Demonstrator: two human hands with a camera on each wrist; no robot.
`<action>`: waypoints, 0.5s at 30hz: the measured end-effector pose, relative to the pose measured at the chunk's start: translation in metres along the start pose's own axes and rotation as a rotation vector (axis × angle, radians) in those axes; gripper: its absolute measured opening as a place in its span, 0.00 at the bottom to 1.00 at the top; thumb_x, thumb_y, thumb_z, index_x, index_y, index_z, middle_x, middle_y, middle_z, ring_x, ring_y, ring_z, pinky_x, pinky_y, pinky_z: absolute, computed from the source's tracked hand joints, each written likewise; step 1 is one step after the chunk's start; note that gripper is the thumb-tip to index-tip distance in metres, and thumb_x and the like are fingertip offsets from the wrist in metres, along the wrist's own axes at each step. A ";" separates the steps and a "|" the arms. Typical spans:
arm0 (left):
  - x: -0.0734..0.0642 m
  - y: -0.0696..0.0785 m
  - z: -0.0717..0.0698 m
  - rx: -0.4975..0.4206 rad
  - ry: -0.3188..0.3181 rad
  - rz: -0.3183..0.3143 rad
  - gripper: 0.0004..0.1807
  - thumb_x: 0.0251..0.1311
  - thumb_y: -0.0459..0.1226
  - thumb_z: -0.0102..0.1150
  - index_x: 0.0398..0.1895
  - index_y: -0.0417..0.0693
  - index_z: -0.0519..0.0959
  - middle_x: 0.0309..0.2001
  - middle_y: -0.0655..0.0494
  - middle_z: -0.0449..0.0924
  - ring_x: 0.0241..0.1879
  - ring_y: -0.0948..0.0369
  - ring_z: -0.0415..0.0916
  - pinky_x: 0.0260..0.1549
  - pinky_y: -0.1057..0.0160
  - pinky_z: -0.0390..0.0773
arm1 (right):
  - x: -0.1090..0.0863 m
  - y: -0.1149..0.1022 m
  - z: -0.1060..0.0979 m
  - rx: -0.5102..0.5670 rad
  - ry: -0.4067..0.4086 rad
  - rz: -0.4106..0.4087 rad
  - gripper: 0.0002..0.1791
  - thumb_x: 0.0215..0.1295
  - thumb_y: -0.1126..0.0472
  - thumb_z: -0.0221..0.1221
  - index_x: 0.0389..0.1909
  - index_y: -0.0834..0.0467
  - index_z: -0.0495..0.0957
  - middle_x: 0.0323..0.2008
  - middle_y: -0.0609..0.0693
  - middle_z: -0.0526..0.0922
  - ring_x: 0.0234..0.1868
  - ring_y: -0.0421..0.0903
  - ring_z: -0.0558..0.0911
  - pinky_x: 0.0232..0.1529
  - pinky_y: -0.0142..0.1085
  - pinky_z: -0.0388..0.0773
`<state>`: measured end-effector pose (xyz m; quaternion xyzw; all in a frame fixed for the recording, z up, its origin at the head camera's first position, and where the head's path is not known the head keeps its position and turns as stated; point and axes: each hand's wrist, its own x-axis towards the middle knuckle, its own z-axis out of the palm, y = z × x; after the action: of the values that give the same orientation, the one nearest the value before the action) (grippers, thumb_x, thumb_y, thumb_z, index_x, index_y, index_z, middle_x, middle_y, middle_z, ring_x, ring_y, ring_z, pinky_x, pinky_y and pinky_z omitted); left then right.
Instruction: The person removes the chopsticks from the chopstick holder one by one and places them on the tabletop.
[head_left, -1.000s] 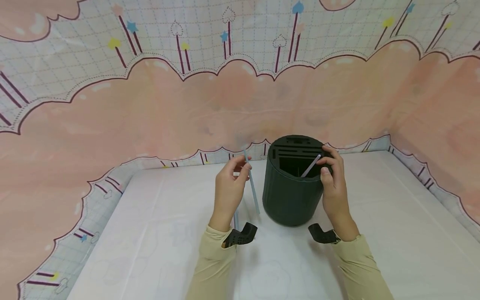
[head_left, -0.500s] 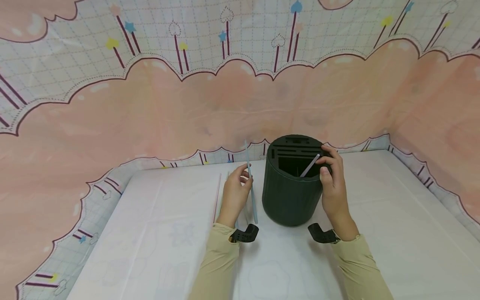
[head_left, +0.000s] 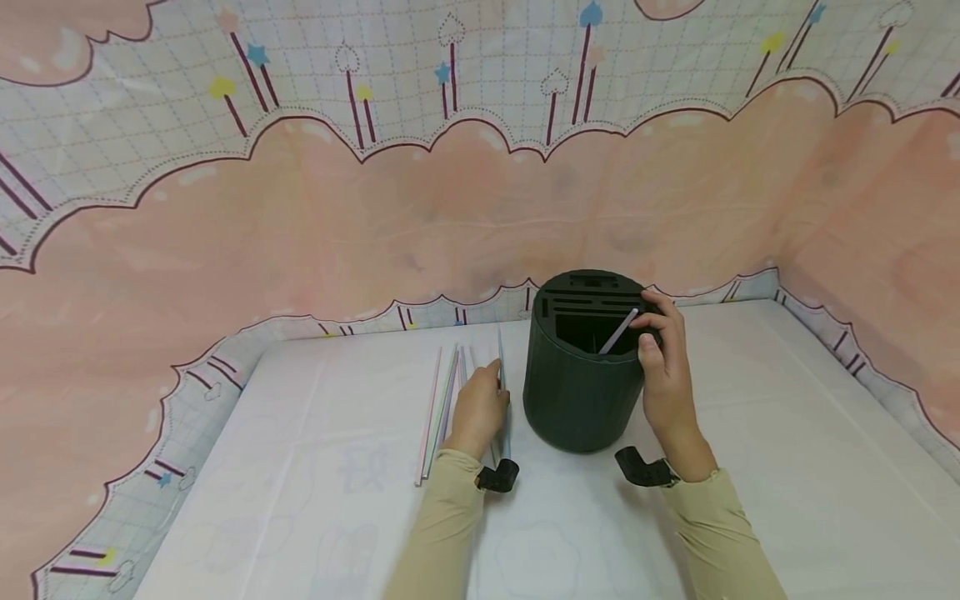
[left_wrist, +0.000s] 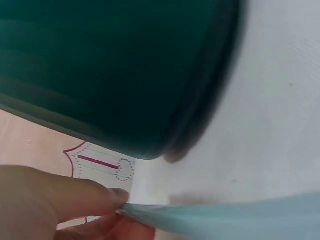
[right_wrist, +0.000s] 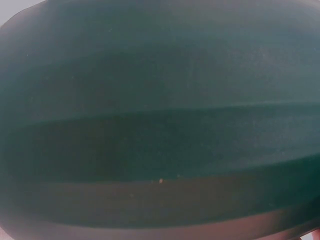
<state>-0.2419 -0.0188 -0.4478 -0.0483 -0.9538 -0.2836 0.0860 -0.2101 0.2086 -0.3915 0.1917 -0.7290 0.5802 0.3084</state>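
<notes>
My left hand (head_left: 480,410) pinches a light blue straw (left_wrist: 240,220) between thumb and fingers, low over the table beside several pastel straws (head_left: 428,417). Part of that group is hidden behind the hand. To its right stands a dark green round knife block (head_left: 581,400), with slots and a larger opening on top. My right hand (head_left: 669,375) grips the block's right rim, fingers on top and thumb at the front. A purple straw (head_left: 619,330) leans out of the opening toward the right fingers. Green wall fills the right wrist view.
A white cloth (head_left: 285,467) covers the table. Behind it and along the sides hangs a peach backdrop (head_left: 450,225) with a scalloped edge. Black camera mounts (head_left: 641,468) sit at both wrists.
My left hand has come down and toward me with the blue straw, drifting slightly right. More of the pastel straws now show left of it. The right hand and knife block stay put.
</notes>
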 end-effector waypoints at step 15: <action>-0.005 0.001 -0.010 0.100 -0.031 -0.010 0.15 0.57 0.39 0.58 0.48 0.48 0.79 0.42 0.48 0.75 0.35 0.53 0.76 0.28 0.55 0.77 | 0.000 0.001 -0.001 -0.003 -0.002 -0.010 0.15 0.68 0.58 0.39 0.45 0.65 0.65 0.67 0.53 0.54 0.69 0.45 0.51 0.67 0.47 0.46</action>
<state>-0.2354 -0.0232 -0.4399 -0.0436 -0.9683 -0.2351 0.0723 -0.2102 0.2094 -0.3923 0.1955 -0.7293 0.5774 0.3107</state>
